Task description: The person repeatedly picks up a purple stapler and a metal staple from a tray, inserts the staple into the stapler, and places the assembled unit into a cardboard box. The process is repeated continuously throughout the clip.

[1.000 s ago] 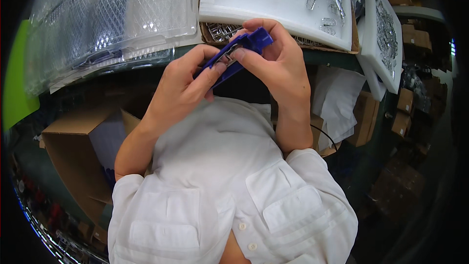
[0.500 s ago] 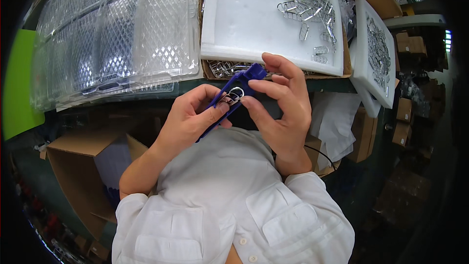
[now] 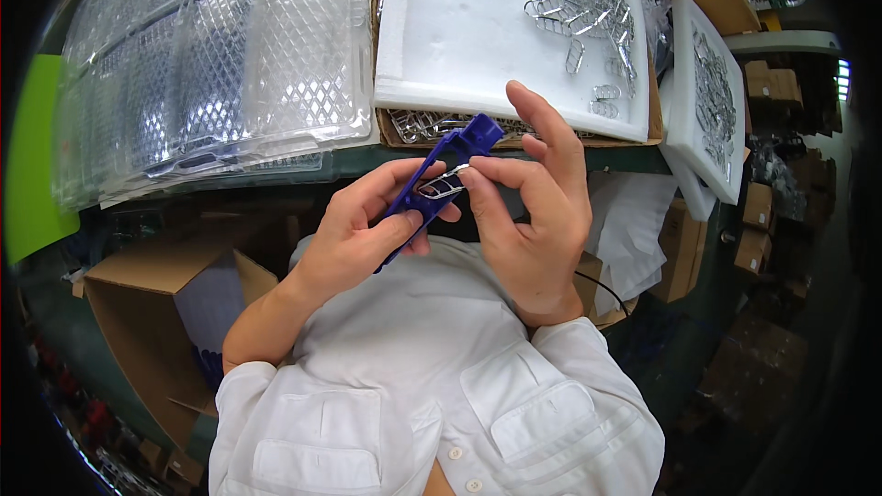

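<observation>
A blue plastic part (image 3: 432,206) is being grasped by the left hand (image 3: 352,230) in front of the shirt (image 3: 413,312). Over it, a bent metal clip (image 3: 443,190) is being pinched by the right hand (image 3: 535,211), while loose clips (image 3: 588,2) are being held in a white tray (image 3: 459,37).

Dim workroom beyond a dark green desk (image 3: 629,160)

Bowed by the lens along the near edge. At far left, a lime-green panel (image 3: 32,165). Below desk level on the left, in shadow, an open cardboard box (image 3: 138,271). On the right, past the desk, stacked brown cartons (image 3: 774,84) and, lower down, dimly seen boxes (image 3: 755,349). Over the stacks, a pale curved bar (image 3: 785,40). Bright, striped light (image 3: 843,80) at upper right. Dark toward the rim, murky in the lower corners.
</observation>
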The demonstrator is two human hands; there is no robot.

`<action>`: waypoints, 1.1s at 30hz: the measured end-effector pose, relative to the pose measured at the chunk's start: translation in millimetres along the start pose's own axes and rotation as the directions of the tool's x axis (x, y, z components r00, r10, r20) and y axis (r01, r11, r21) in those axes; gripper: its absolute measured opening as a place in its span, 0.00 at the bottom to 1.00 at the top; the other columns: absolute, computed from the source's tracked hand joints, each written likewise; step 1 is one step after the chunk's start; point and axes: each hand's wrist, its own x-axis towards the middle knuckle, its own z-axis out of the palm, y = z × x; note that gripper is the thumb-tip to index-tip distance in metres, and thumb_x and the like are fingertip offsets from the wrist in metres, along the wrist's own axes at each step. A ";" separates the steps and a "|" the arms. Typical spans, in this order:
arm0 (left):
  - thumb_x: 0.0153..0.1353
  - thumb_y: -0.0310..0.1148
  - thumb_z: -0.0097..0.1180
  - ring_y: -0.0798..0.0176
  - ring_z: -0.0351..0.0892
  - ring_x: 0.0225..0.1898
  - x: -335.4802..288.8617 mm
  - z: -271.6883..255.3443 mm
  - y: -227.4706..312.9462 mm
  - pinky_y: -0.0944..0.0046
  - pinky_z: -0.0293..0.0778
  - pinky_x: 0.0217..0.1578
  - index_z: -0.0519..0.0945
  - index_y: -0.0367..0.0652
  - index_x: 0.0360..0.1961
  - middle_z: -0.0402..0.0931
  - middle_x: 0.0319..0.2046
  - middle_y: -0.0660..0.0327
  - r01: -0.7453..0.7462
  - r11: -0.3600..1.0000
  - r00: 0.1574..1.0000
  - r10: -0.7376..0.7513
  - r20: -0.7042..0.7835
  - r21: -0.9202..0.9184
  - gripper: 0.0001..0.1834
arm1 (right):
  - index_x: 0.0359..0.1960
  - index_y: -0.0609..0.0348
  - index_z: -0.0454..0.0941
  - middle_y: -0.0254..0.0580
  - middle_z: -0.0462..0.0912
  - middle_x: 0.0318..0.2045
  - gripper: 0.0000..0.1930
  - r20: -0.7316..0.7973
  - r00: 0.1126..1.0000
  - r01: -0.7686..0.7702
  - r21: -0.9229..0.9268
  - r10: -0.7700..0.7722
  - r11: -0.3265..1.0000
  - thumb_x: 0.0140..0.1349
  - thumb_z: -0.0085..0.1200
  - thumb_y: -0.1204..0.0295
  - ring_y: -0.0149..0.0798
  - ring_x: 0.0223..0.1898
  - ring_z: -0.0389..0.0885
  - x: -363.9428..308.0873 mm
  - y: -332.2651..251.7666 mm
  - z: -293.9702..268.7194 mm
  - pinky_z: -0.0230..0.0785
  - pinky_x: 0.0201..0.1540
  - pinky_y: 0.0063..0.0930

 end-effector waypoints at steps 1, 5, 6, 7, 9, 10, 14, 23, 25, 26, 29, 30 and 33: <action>0.72 0.19 0.50 0.74 0.81 0.36 0.2 0.5 -0.5 0.72 0.78 0.38 0.69 0.36 0.72 0.85 0.49 0.54 0.004 1.000 1.000 -0.004 -0.002 0.010 0.27 | 0.32 0.65 0.84 0.61 0.78 0.64 0.08 0.004 1.000 -0.005 -0.001 0.005 1.000 0.54 0.71 0.83 0.58 0.63 0.79 0.5 -2.3 0.6 0.79 0.53 0.43; 0.71 0.19 0.49 0.74 0.80 0.35 -0.1 1.9 0.3 0.72 0.78 0.38 0.71 0.36 0.71 0.85 0.49 0.55 0.007 0.999 1.000 -0.006 -0.017 0.052 0.27 | 0.31 0.66 0.83 0.61 0.79 0.63 0.09 0.036 0.998 0.063 -0.098 -0.059 0.993 0.51 0.72 0.83 0.61 0.61 0.80 2.5 -1.4 0.9 0.80 0.52 0.42; 0.71 0.19 0.49 0.75 0.80 0.35 -0.2 2.2 0.1 0.73 0.78 0.38 0.72 0.36 0.70 0.85 0.48 0.55 0.009 0.999 1.000 -0.008 -0.020 0.054 0.26 | 0.31 0.66 0.83 0.61 0.79 0.62 0.09 0.040 0.997 0.070 -0.106 -0.066 0.992 0.51 0.72 0.82 0.61 0.60 0.80 2.8 -1.2 1.0 0.80 0.51 0.42; 0.71 0.18 0.48 0.75 0.80 0.35 -0.1 2.6 -0.3 0.73 0.77 0.38 0.72 0.36 0.70 0.86 0.48 0.56 0.011 0.998 1.000 -0.010 -0.023 0.055 0.26 | 0.31 0.66 0.83 0.61 0.80 0.62 0.09 0.043 0.996 0.076 -0.115 -0.072 0.990 0.50 0.72 0.82 0.61 0.60 0.81 2.7 -0.8 1.4 0.81 0.51 0.42; 0.70 0.18 0.48 0.75 0.80 0.35 -0.4 2.5 -1.1 0.73 0.77 0.37 0.73 0.35 0.69 0.86 0.48 0.57 0.016 0.998 1.000 -0.014 -0.026 0.062 0.25 | 0.31 0.65 0.82 0.60 0.80 0.62 0.09 0.057 0.996 0.074 -0.099 -0.068 0.992 0.50 0.71 0.82 0.60 0.59 0.81 2.0 -0.2 5.2 0.81 0.50 0.42; 0.70 0.18 0.48 0.75 0.80 0.35 -0.7 2.5 -0.9 0.73 0.77 0.37 0.74 0.35 0.68 0.86 0.48 0.57 0.018 0.998 1.000 -0.017 -0.024 0.068 0.25 | 0.31 0.65 0.82 0.60 0.80 0.61 0.09 0.064 0.996 0.072 -0.092 -0.067 0.993 0.50 0.71 0.82 0.60 0.58 0.82 2.0 -0.4 6.3 0.81 0.50 0.42; 0.69 0.18 0.47 0.76 0.80 0.34 -2.2 2.0 -0.9 0.73 0.76 0.35 0.75 0.35 0.67 0.85 0.47 0.59 0.020 0.997 1.000 -0.019 -0.023 0.070 0.25 | 0.32 0.64 0.82 0.58 0.80 0.61 0.09 0.084 0.994 0.086 -0.158 -0.073 0.984 0.51 0.70 0.82 0.59 0.57 0.82 3.0 -2.5 6.4 0.81 0.49 0.42; 0.68 0.18 0.50 0.74 0.80 0.32 3.6 -3.0 3.9 0.72 0.78 0.33 0.75 0.32 0.66 0.83 0.45 0.60 0.015 0.984 0.997 -0.003 -0.071 0.176 0.25 | 0.30 0.64 0.80 0.56 0.81 0.58 0.09 0.113 0.984 0.152 -0.113 -0.139 0.982 0.50 0.69 0.83 0.58 0.54 0.83 1.4 11.5 22.6 0.82 0.43 0.42; 0.68 0.21 0.53 0.75 0.79 0.30 3.7 -4.6 -1.9 0.72 0.76 0.31 0.77 0.34 0.64 0.85 0.41 0.61 -0.017 0.982 0.996 0.034 -0.088 0.191 0.23 | 0.30 0.64 0.79 0.56 0.81 0.57 0.09 0.154 0.981 0.140 -0.135 -0.119 0.981 0.51 0.69 0.83 0.58 0.54 0.83 2.3 12.4 22.8 0.82 0.42 0.42; 0.68 0.22 0.54 0.76 0.79 0.29 4.3 -5.5 -4.4 0.73 0.75 0.30 0.78 0.35 0.63 0.85 0.39 0.62 -0.035 0.979 0.994 0.056 -0.097 0.199 0.22 | 0.32 0.64 0.78 0.56 0.81 0.57 0.10 0.143 0.984 0.123 -0.124 -0.105 0.985 0.52 0.69 0.82 0.58 0.54 0.83 1.2 13.3 23.6 0.82 0.42 0.42; 0.69 0.25 0.58 0.76 0.78 0.27 5.4 -6.0 -7.5 0.71 0.75 0.29 0.80 0.35 0.60 0.85 0.32 0.64 -0.081 0.946 0.988 0.117 -0.100 0.314 0.18 | 0.39 0.63 0.78 0.57 0.80 0.57 0.14 0.068 0.997 0.052 -0.096 -0.045 0.994 0.54 0.70 0.81 0.58 0.54 0.84 -4.1 13.4 26.5 0.83 0.42 0.41; 0.70 0.25 0.59 0.76 0.78 0.26 5.9 -5.2 -8.4 0.71 0.75 0.28 0.80 0.35 0.58 0.84 0.30 0.64 -0.112 0.933 0.983 0.154 -0.098 0.342 0.17 | 0.42 0.63 0.78 0.57 0.80 0.57 0.15 0.014 1.000 0.016 -0.090 -0.014 0.996 0.55 0.70 0.80 0.57 0.54 0.84 -4.9 10.6 27.2 0.83 0.44 0.40; 0.71 0.27 0.58 0.75 0.78 0.24 7.8 -2.5 -8.6 0.70 0.75 0.26 0.81 0.33 0.54 0.83 0.26 0.63 -0.163 0.887 0.972 0.220 -0.086 0.431 0.13 | 0.50 0.62 0.77 0.56 0.80 0.59 0.21 -0.062 0.987 -0.146 0.011 0.147 0.989 0.56 0.71 0.78 0.54 0.54 0.85 -7.1 3.4 28.6 0.82 0.48 0.39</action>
